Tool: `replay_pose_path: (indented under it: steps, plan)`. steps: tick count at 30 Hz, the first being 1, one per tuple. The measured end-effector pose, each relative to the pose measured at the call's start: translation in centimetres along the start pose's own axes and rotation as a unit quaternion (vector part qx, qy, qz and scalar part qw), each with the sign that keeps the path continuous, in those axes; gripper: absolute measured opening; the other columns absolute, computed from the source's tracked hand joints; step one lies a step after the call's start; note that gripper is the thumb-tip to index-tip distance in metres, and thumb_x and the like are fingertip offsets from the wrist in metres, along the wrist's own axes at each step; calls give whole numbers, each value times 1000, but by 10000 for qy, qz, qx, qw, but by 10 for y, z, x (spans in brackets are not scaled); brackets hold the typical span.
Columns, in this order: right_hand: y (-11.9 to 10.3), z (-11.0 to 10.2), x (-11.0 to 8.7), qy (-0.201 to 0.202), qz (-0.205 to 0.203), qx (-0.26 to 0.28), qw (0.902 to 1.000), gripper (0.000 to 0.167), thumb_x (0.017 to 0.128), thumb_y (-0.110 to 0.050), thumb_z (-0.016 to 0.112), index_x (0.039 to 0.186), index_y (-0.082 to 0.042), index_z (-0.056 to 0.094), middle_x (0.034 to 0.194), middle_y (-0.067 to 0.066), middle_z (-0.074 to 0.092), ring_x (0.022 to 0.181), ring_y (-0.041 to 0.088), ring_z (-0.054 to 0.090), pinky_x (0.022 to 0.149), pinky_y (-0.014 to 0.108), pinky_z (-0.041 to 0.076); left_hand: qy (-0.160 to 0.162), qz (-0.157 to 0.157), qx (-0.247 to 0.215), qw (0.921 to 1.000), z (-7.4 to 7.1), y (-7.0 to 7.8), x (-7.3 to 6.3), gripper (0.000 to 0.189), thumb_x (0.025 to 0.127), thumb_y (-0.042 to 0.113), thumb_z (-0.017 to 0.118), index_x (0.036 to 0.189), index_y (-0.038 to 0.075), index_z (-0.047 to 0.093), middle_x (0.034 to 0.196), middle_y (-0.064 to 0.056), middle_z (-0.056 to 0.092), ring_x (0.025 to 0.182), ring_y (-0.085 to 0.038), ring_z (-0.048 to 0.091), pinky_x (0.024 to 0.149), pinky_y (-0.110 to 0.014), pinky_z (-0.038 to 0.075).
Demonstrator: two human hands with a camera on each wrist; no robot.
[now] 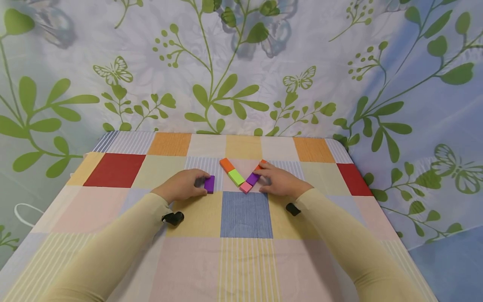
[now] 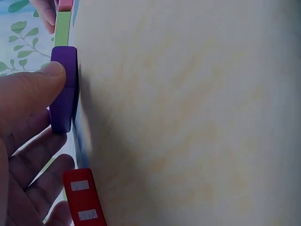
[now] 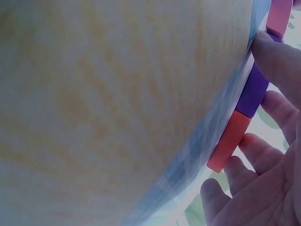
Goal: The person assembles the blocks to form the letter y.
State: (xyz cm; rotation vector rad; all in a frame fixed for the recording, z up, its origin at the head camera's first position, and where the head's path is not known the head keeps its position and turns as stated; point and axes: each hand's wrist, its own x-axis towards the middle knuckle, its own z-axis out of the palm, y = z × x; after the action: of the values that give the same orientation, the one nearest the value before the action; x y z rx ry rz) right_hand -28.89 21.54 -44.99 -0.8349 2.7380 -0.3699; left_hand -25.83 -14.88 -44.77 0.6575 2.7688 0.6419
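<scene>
At left in the head view, my left hand [image 1: 186, 184] holds a purple block [image 1: 209, 184] at its left edge, thumb and forefinger near its two ends. The left wrist view shows the thumb over this purple block [image 2: 65, 103]. My right hand [image 1: 281, 180] reaches over the right arm of a V of small blocks, fingertips on it near the join of an orange block [image 1: 263, 162] and another purple block [image 1: 252, 180]. The V's point is a pink block [image 1: 245, 187]. A green block [image 1: 236, 178] and an orange block [image 1: 226, 165] make its left arm.
A patchwork cloth [image 1: 247, 214] covers the table. Behind it hangs a curtain [image 1: 151, 84] with leaves and butterflies. Low in the left wrist view lies a red piece [image 2: 83, 193] with two white patches. A white cord [image 1: 23, 205] loops off the table's left side.
</scene>
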Motion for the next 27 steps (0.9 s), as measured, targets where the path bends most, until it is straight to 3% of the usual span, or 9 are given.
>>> replay_pose_path:
  steps: [9, 27]
  plan:
    - [0, 0, -1, 14, -56, 105, 9999, 69, 96, -28, 78, 158, -15, 50, 175, 16, 24, 164, 38, 16, 129, 52, 30, 8, 100, -84, 9999, 0, 5, -2, 57, 93, 30, 80, 143, 8, 64, 145, -13, 65, 141, -36, 56, 122, -56, 40]
    - [-3, -4, -2, -67, 3, 119, 9999, 71, 96, -28, 78, 159, -15, 48, 174, 17, 24, 164, 38, 15, 130, 53, 27, -252, 674, -105, 9974, 6, 35, 2, 50, 94, 27, 80, 140, 10, 67, 144, -8, 67, 138, -31, 60, 120, -51, 45]
